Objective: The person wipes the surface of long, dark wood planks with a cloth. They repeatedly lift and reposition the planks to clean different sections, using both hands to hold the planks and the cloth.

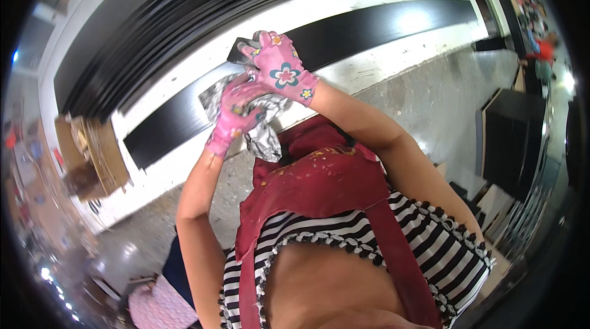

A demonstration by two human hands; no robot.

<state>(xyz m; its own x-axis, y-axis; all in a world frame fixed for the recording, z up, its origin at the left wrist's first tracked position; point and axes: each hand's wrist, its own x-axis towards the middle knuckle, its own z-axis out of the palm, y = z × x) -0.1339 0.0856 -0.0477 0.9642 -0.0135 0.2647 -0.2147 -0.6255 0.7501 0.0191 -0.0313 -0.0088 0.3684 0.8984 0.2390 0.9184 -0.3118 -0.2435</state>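
A long black board (382, 25) lies on a white worktop, its face glossy under the light. My left hand (236, 110), in a pink floral glove, grips a crumpled grey-and-white cloth (265, 142). Part of that cloth rests on the board and part hangs over the worktop's near edge. Just above and to the right, my right hand (281, 64) wears a matching glove. Its fingers are closed around a small dark flat piece (237, 51), whose kind I cannot tell. The two hands overlap in view near the board's middle.
Many black boards (152, 20) are stacked along the far side of the white worktop (175, 71). An open cardboard box (108, 156) sits at its left end. More dark panels (511, 138) stand on the right. Other people (546, 48) appear in the distance.
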